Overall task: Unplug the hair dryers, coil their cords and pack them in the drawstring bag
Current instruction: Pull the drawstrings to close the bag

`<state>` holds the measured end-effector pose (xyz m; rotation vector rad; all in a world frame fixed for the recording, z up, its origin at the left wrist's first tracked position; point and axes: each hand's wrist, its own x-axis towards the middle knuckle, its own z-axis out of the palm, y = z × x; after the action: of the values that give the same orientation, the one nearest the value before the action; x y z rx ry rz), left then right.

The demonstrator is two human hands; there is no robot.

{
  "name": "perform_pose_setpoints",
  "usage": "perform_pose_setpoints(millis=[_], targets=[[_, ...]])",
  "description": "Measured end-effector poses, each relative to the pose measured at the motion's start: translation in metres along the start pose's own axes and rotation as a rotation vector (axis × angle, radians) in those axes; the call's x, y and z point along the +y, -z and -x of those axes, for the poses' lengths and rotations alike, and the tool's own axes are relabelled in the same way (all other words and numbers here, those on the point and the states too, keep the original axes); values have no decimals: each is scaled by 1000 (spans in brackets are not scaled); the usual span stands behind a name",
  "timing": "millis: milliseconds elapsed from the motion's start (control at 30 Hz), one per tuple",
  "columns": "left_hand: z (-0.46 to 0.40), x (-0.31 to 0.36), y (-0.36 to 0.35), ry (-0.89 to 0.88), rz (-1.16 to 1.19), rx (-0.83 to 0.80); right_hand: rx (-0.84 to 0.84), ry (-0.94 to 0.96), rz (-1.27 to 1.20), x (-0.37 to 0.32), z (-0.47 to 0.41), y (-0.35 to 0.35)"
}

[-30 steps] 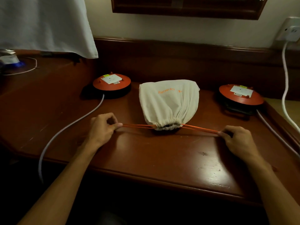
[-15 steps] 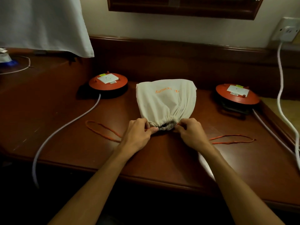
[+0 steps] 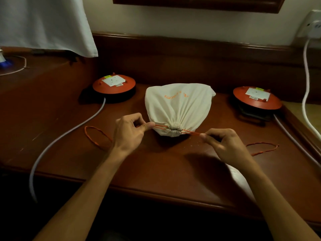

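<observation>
A cream drawstring bag (image 3: 178, 106) with orange lettering lies bulging in the middle of the wooden desk (image 3: 156, 171), its gathered mouth facing me and cinched tight. Whatever it holds is hidden. Orange drawstrings (image 3: 160, 126) run out of both sides of the mouth. My left hand (image 3: 129, 132) pinches the strings just left of the mouth. My right hand (image 3: 224, 145) pinches them just right of it. Slack loops of string lie on the desk beyond each hand.
Two round orange cable-reel sockets stand on the desk, one at back left (image 3: 113, 84) and one at back right (image 3: 257, 98), each with a grey cable (image 3: 57, 141) trailing off the desk. A white cord (image 3: 306, 84) hangs from a wall socket (image 3: 312, 26). White cloth (image 3: 45, 23) hangs top left.
One second ago both hands held the strings stretched far apart. They then came in to the bag's mouth, leaving slack loops. Now each pinches the string close to the mouth and draws it outward.
</observation>
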<state>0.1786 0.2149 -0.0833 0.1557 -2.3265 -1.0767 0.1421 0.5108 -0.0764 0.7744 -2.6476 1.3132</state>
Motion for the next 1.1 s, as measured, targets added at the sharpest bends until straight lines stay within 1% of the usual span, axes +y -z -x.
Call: perform_pose_setpoints(millis=[133, 400, 467, 567, 633, 700, 767, 833, 900, 967, 1100], targets=[[1, -4, -5, 5, -18, -26, -29, -33, 46, 14, 1, -1], [-2, -3, -13, 36, -25, -72, -41, -69, 52, 24, -5, 5], [-4, -4, -9, 55, -23, -150, -43, -88, 44, 23, -5, 6], [-11, -5, 10, 86, -19, -366, -77, -126, 29, 18, 0, 13], [-15, -7, 28, 80, -70, -494, -107, -123, 14, 14, 4, 23], [-17, -10, 46, 50, -164, -568, -142, -130, 19, 13, 9, 36], [-20, -13, 66, 36, -199, -606, -182, -154, -11, 11, 15, 50], [-23, -13, 83, 58, -142, -603, -217, -179, -91, 7, 18, 62], [-27, -9, 92, 68, -61, -562, -239, -197, -150, 1, 18, 70], [-33, -6, 95, 75, -7, -510, -246, -219, -129, 0, 15, 79], [-53, -16, 110, 143, -9, -455, -213, -308, -74, 3, 10, 109]])
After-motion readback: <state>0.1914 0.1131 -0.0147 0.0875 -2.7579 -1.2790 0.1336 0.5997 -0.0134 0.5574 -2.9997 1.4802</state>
